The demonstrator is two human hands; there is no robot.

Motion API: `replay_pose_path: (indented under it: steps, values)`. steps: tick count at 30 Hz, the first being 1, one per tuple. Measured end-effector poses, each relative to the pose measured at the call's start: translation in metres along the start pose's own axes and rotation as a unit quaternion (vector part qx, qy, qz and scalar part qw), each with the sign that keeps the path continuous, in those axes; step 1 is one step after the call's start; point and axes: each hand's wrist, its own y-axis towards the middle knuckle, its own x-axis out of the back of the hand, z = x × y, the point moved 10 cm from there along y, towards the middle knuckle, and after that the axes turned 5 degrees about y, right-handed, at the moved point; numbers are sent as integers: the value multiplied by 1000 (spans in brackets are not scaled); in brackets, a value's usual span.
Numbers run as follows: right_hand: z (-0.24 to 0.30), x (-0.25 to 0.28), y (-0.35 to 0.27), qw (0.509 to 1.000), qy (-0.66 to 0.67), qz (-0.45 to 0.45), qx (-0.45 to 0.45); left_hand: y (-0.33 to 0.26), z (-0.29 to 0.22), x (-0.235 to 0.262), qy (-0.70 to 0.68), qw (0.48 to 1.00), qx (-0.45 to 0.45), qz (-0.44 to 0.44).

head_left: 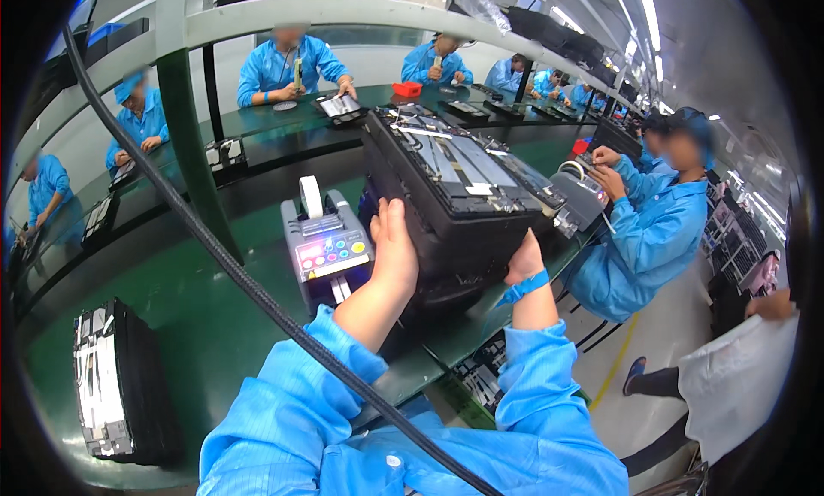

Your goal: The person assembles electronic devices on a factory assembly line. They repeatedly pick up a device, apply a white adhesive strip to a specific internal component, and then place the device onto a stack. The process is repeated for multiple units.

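Observation:
A stack of black flat panel units, the top one showing its opened back with silver sheet and tape strips, rests on the green workbench in front of me. My left hand grips the stack's near left side. My right hand, with a blue wrist strap, holds the near right corner. Both sleeves are blue.
A grey tape dispenser with coloured buttons and a white roll stands just left of the stack. Another black stack lies at the bench's near left. A black cable crosses diagonally. A seated person in blue works at right; others sit across.

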Motion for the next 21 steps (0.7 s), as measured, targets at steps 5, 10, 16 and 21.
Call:
replay_pose_path:
  steps: [5, 10, 16, 21]
  values:
    - [37, -50, -24, 987, 42, 147, 42, 5, -9, 3, -53, 997, -2, 63]
    - [22, -80, -11, 996, 3, 89, -22, 20, -39, 17, -42, 994, -87, 54]
    - [-29, -55, 14, 998, 63, -9, -1, 28, -34, 40, -103, 994, -6, 34]
    - [-15, -51, 4, 998, -2, -63, -7, 21, -42, 27, 12, 992, -123, 36]
